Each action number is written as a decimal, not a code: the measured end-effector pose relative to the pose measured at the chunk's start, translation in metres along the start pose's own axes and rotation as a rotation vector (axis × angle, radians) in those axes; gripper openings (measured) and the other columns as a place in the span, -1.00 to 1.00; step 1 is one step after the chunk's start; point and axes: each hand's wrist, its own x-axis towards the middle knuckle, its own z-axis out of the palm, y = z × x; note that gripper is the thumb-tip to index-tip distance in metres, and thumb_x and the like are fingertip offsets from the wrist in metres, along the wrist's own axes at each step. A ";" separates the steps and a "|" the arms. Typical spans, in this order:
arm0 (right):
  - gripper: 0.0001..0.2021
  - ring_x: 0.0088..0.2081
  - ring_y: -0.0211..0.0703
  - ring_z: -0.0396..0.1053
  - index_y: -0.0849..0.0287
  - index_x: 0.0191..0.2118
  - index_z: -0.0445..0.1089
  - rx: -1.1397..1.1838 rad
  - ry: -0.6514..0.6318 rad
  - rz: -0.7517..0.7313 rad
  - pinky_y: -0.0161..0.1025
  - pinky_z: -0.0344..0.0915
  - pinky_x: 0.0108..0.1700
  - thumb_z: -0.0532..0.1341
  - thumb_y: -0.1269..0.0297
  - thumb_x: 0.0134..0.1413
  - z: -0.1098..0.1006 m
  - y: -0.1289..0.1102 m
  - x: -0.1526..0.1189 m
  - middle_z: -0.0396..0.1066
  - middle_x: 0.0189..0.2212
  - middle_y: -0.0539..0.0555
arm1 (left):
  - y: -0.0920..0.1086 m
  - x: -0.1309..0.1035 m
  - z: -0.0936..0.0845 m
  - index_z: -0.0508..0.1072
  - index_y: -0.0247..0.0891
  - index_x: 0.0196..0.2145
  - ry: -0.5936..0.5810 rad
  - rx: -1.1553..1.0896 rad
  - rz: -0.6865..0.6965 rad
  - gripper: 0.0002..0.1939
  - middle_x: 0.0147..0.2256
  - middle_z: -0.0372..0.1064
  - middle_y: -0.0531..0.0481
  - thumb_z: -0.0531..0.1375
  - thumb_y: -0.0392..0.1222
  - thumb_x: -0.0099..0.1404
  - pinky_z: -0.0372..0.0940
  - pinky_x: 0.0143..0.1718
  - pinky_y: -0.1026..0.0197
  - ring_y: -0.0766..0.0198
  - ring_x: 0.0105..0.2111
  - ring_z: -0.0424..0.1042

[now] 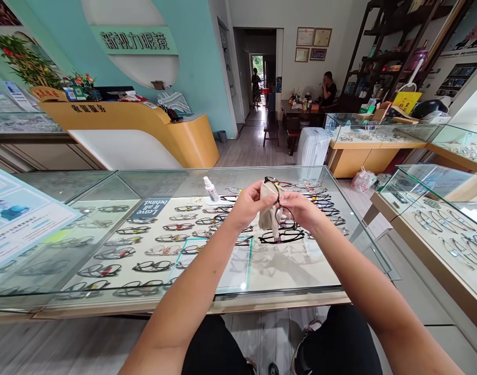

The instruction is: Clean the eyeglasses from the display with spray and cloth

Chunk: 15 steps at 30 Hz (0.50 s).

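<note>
We wipe-hold glasses (285,217) in a beige cloth (267,217), right of the spray bottle (210,189).
Our left hand (249,204), just right of the bottle, grip closed on cloth; our right hand (302,209), farther right, grip pinching the glasses, cloth against frame. Bottle stands on the glass counter (281,302); display frames (178,227) in rows left and right of it.
</note>
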 end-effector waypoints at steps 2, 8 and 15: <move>-0.71 -0.42 -0.23 0.34 0.18 -0.48 0.56 -0.009 -0.011 0.012 -0.24 0.23 -0.32 0.60 0.13 -0.23 0.000 0.003 0.000 0.51 -0.46 0.03 | -0.001 0.000 0.001 0.53 -0.27 -0.34 0.051 0.048 0.017 -0.42 -0.44 0.46 0.05 0.65 0.19 -0.03 0.28 -0.40 0.28 0.33 -0.47 0.37; -0.68 -0.34 -0.18 0.44 0.18 -0.44 0.59 -0.047 -0.032 0.010 -0.22 0.31 -0.19 0.62 0.10 -0.20 0.002 0.007 -0.001 0.58 -0.40 0.06 | -0.004 -0.002 0.005 0.48 -0.25 -0.46 0.161 0.086 0.063 -0.35 -0.56 0.37 0.05 0.45 0.44 0.19 0.16 -0.53 0.26 0.36 -0.57 0.27; -0.66 -0.39 -0.26 0.31 0.15 -0.44 0.52 0.031 0.038 -0.034 -0.31 0.26 -0.33 0.61 0.10 -0.18 -0.002 -0.001 -0.001 0.49 -0.37 0.02 | -0.006 0.005 0.005 0.52 -0.25 -0.37 0.251 -0.140 -0.023 -0.32 -0.53 0.47 0.02 0.48 0.49 0.11 0.40 -0.45 0.20 0.19 -0.48 0.52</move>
